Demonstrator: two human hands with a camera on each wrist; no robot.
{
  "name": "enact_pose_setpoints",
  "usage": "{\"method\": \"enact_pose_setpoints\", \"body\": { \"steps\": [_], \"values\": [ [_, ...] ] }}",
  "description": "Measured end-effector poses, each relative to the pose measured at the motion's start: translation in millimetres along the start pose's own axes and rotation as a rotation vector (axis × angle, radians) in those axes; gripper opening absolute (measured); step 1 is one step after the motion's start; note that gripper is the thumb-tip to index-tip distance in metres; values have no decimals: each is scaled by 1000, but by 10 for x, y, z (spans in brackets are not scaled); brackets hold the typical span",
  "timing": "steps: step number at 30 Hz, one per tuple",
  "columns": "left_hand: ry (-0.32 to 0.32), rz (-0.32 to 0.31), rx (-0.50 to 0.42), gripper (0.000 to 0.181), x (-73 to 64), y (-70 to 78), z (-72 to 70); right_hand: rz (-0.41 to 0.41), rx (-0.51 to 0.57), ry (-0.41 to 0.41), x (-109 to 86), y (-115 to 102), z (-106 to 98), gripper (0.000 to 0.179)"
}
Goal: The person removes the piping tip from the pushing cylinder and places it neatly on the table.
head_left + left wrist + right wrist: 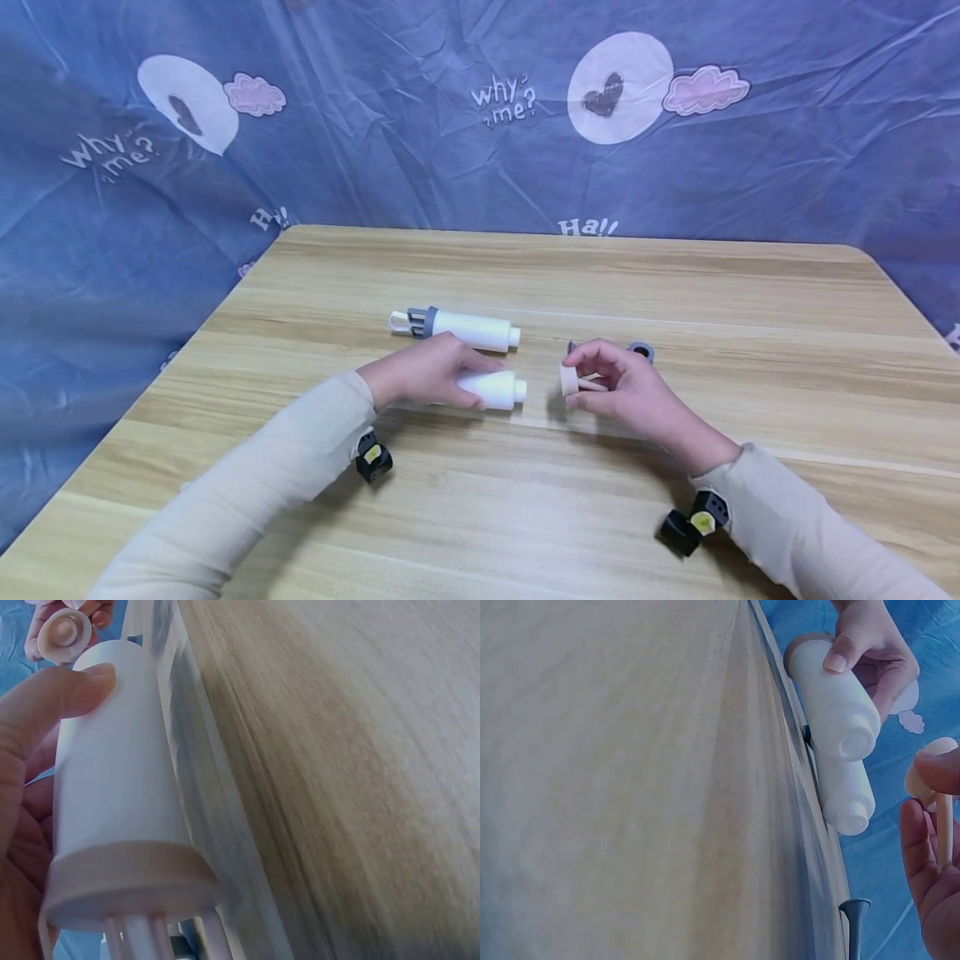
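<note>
My left hand grips a white plastic cylinder low over the table, its narrow end pointing right. In the left wrist view, a wide collar with prongs shows at the cylinder's other end, and the thumb lies along its side. To the right, my right hand pinches a small whitish round cap by its edge. A thin stem runs from the cap towards the palm. The cap faces the cylinder's narrow end, with a gap between them.
Behind the left hand lies a similar white cylinder with a grey collar and a white loop. A grey ring-shaped part and a grey flared piece lie behind the right hand. A blue printed cloth hangs beyond the wooden table.
</note>
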State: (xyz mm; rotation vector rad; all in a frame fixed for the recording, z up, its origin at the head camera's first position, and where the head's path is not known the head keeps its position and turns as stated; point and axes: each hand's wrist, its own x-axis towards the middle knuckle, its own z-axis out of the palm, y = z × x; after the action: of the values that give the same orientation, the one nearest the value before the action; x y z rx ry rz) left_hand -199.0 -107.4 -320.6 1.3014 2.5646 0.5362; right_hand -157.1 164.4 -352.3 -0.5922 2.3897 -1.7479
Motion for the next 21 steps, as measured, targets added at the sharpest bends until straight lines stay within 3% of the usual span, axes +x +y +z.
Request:
{"method": "enact_pose_setpoints", "body": {
  "steps": [21],
  "values": [
    [-76,-70,-76,45,-49,-63,-13,8,-23,1,16,-15,19,38]
  ]
}}
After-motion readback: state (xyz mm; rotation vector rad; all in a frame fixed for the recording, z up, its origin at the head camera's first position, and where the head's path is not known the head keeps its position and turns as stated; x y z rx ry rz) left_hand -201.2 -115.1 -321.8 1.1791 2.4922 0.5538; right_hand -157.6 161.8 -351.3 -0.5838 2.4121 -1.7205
